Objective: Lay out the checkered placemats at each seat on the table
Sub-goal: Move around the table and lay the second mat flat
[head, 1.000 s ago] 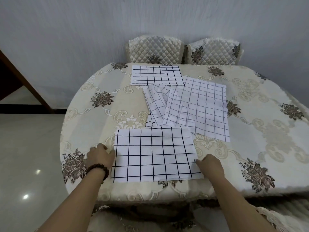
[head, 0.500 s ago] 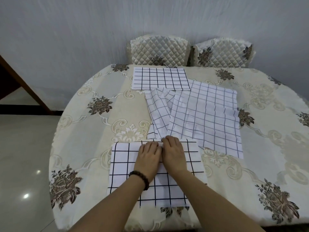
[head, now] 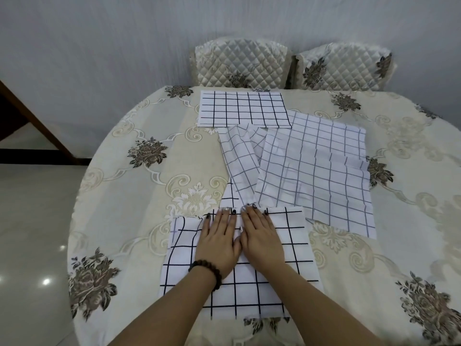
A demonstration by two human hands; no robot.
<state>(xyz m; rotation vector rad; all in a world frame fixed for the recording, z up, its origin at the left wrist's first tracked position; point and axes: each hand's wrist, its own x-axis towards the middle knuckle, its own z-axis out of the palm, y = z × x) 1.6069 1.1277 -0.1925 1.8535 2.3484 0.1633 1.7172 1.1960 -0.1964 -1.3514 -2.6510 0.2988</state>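
A white placemat with black checks [head: 294, 248] lies flat at the near edge of the table [head: 129, 196]. My left hand [head: 219, 240] and my right hand [head: 260, 238] rest side by side on its middle, palms down, fingers straight and together, holding nothing. A second checkered placemat [head: 243, 109] lies flat at the far edge, in front of the left chair. Between them sits a loose pile of checkered placemats [head: 314, 171], one crumpled strip [head: 239, 166] on its left.
Two quilted chairs [head: 240, 64] [head: 345, 67] stand behind the table against the grey wall. The round table carries a cream floral tablecloth. Glossy tiled floor [head: 32, 221] lies to the left, with a dark wooden beam [head: 37, 121] beyond it.
My hands moved from the near placemat's two lower side edges to its middle and now press flat there, slightly nearer its far edge. The view has come closer to the table.
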